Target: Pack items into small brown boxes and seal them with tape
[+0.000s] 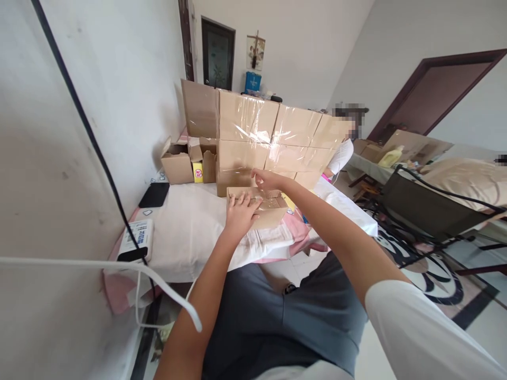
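A small cardboard box [269, 220] sits at the near edge of the cloth-covered table, shiny clear tape [273, 202] across its top. My left hand [241, 209] lies on the left part of the box top, its fingers spread. Above the far edge of the same box is my right hand [270, 180], its fingers curled together; whatever may be in them is hidden. Directly behind stands a stack of cardboard boxes [247, 119] with glossy clear film or tape over their fronts.
An open cardboard box [176, 166] and a yellow carton [197, 172] stand left of the stack. A black tablet-like object [154, 195] and a white package [137, 237] lie at the table's left. Behind the stack, right, is another person's white sleeve [341, 157]. A white cable [166, 285] crosses lower left.
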Available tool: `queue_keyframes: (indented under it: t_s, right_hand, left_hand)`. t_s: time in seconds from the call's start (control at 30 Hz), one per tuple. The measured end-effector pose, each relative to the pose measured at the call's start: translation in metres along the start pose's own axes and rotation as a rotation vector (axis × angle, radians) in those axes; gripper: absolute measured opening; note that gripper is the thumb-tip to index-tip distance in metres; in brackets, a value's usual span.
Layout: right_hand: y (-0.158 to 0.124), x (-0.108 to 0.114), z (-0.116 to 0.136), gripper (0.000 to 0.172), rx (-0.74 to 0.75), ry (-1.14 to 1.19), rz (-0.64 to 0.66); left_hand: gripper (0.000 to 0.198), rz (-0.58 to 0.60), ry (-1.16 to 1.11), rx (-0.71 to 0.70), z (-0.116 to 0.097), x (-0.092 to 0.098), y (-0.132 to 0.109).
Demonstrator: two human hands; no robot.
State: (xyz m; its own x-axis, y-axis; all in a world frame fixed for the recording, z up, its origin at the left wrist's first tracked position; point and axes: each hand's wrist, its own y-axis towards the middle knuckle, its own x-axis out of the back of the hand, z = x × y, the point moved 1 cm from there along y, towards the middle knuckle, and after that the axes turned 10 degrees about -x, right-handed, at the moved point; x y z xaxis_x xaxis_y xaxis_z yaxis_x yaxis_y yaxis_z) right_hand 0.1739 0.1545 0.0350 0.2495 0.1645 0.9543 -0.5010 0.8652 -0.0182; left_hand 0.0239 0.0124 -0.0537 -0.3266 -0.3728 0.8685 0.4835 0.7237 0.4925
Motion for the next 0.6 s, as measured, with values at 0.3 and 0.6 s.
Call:
queue_keyframes:
  t_s: [0.3, 0.6]
  right_hand:
    - [0.016, -0.017, -0.036, 0.063, -0.199, 0.274, -0.162]
    - [-0.040, -0.049, -0.063, 0.031, -0.472, 0.623, -0.224]
  left_hand:
    - [0.045, -0.041, -0.043, -0.038, 0.005, -0.004, -0.002]
    - [0.054, -0.042, -0.027, -0.099, 0.006, 0.001, -0.003]
